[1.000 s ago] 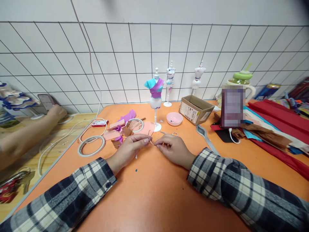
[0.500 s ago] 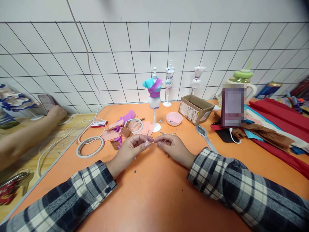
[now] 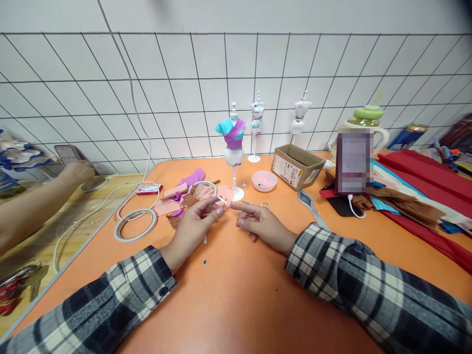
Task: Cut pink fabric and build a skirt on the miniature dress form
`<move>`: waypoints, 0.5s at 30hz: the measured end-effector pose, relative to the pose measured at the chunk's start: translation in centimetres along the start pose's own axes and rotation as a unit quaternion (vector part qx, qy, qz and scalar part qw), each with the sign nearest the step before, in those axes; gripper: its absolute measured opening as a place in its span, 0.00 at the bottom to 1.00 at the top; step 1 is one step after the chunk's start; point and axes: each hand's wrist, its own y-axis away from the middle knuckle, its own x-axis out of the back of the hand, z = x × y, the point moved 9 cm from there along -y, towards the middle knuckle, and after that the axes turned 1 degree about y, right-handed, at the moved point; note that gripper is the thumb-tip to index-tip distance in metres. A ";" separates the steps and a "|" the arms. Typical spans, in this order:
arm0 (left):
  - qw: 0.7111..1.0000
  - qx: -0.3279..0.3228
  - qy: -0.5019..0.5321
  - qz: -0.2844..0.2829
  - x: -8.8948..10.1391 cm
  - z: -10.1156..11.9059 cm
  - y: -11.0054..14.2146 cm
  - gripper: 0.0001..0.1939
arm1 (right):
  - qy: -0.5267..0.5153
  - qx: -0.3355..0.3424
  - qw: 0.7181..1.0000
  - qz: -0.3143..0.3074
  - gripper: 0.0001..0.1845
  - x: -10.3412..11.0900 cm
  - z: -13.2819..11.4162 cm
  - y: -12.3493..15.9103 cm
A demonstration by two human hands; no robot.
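Note:
My left hand (image 3: 193, 226) has its fingertips closed on a small white strip (image 3: 223, 201), which sticks out toward the right; it looks like tape. My right hand (image 3: 267, 226) is just across from it, index finger stretched out near the strip's end and thumb apart, with nothing visible between them. Behind both hands stands a small white dress form (image 3: 234, 157) on a stand, its bust wrapped in turquoise and purple material (image 3: 234, 135). A pair of scissors (image 3: 264, 205) lies beyond my right hand, partly hidden.
Left of the dress form are pink and purple scraps (image 3: 167, 206) and a tape roll (image 3: 117, 231). Behind are a pink bowl (image 3: 264, 182), cardboard box (image 3: 287, 172) and two more forms. A phone (image 3: 354, 162) stands right; another person's arm (image 3: 40, 201) reaches in at left.
My fingertips have come apart. The white strip now stays in my left hand, while my right index finger has straightened. The view has shifted slightly.

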 end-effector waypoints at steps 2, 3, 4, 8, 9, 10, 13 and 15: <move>0.999 -0.020 -0.024 -0.009 -0.4 0.2 0.0 0.29 | -0.020 -0.006 1.000 -0.003 0.30 0.0 0.1 0.0; 0.999 -0.030 -0.035 -0.018 -0.7 0.2 0.1 0.30 | -0.025 -0.007 1.000 -0.002 0.30 0.1 0.2 -0.1; 0.998 -0.035 -0.042 -0.027 -0.9 0.2 0.1 0.31 | -0.031 -0.007 0.999 -0.001 0.29 0.1 0.2 -0.1; 0.997 -0.031 -0.056 -0.033 -1.0 -0.1 -0.2 0.34 | -0.059 -0.014 0.998 0.009 0.24 0.4 0.5 -0.2; 0.997 -0.033 -0.065 -0.022 -0.7 0.0 -0.3 0.34 | -0.065 -0.016 0.998 0.013 0.22 0.6 0.6 -0.2; 0.996 -0.040 -0.080 -0.005 -0.2 0.2 -0.4 0.33 | -0.069 -0.017 0.997 0.015 0.21 0.6 0.7 -0.2; 0.982 -0.092 -0.161 0.035 0.7 1.6 -0.2 0.17 | -0.074 -0.016 0.997 0.013 0.26 0.6 0.9 -0.3; 0.962 -0.137 -0.235 0.021 0.2 2.6 0.2 0.12 | -0.061 -0.014 0.998 -0.003 0.29 0.2 0.9 -0.2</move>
